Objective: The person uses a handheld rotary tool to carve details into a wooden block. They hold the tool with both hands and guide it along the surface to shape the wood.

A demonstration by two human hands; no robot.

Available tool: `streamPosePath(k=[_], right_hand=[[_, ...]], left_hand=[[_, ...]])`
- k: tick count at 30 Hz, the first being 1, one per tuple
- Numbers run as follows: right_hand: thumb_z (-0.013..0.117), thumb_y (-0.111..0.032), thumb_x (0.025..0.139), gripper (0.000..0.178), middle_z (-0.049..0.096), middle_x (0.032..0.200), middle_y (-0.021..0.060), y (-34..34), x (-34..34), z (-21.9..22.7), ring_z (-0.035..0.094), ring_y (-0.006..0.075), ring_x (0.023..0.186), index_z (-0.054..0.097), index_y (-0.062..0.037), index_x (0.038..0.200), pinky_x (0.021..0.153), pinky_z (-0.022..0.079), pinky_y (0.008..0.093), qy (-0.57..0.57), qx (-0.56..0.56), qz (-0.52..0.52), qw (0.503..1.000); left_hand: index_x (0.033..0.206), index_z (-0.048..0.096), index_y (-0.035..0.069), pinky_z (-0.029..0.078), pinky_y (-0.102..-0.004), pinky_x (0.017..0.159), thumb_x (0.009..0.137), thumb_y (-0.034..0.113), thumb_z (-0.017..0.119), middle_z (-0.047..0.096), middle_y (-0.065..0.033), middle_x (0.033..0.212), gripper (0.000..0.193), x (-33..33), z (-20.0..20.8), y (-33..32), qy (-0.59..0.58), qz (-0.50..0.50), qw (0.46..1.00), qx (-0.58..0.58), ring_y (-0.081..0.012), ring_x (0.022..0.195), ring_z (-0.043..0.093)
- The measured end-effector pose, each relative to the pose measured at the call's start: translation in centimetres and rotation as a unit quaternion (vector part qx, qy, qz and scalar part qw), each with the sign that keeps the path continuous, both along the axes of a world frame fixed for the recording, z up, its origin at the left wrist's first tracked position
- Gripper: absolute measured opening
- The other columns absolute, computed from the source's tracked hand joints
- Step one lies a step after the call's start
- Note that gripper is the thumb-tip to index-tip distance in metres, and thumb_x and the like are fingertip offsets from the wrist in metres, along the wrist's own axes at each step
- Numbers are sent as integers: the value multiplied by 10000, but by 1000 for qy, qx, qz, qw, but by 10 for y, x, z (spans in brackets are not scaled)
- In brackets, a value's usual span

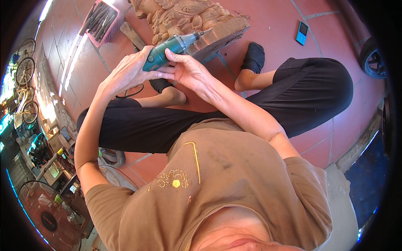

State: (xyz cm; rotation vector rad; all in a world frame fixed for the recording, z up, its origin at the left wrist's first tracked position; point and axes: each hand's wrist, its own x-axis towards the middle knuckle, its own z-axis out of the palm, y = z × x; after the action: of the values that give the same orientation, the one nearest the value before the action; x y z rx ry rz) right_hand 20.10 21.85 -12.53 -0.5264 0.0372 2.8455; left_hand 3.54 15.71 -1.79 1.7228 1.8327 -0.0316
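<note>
A green rotary tool (163, 53) with a grey nose and a thin metal bit is held out in front of me, its bit pointing up and right. My left hand (128, 72) wraps the rear of its body. Against its near side, my right hand (189, 72) has the thumb on the housing and the fingers curled under, partly hidden. Just beyond the bit lies a carved wooden block (184, 16) with deep relief and a flat sawn end. Whether the bit touches the wood, I cannot tell.
A pink basket (107, 37) of chisel-like hand tools stands at the far left, near a wooden mallet or stick (132, 36). A blue keypad phone (302, 33) lies on the red tile floor. A wheel (372, 58) is at the right; a fan (49, 219) stands lower left.
</note>
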Motion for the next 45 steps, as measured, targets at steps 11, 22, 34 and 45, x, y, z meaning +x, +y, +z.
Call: streamPosePath(k=[11,22,34,45], right_hand=[[737,-228,886,389,646,1163,170,-2,3,2,628,310,1107,599,-17,1182,981,514,474,-2,9,3,1000],[712,-219,905,399,619,1226,176,-5,8,3,594,325,1174,577,-9,1217,1031,481,489,13,0,4,1000],[712,-193,901,375,621,1228,172,-10,13,6,586,333,1184,586,-8,1203,1054,461,505,5,-15,-2,1000],[728,-201,892,366,641,1189,155,-12,16,9,612,327,1147,594,-18,1180,1029,479,513,0,-14,-9,1000]], left_hand=[[1243,451,6,505,-470,799,787,380,793,651,-267,972,681,-1,-1,0,9,-1,1000,-29,-438,957,641],[1179,456,13,508,-486,778,789,360,787,659,-255,928,618,2,2,-1,-1,-10,1000,-28,-438,931,649],[1211,456,21,499,-482,803,790,351,786,647,-247,1009,629,4,2,-2,-5,-16,999,-41,-436,957,636],[1261,465,44,502,-468,801,758,334,814,650,-216,987,677,4,1,-4,-5,-11,999,-40,-407,943,645]])
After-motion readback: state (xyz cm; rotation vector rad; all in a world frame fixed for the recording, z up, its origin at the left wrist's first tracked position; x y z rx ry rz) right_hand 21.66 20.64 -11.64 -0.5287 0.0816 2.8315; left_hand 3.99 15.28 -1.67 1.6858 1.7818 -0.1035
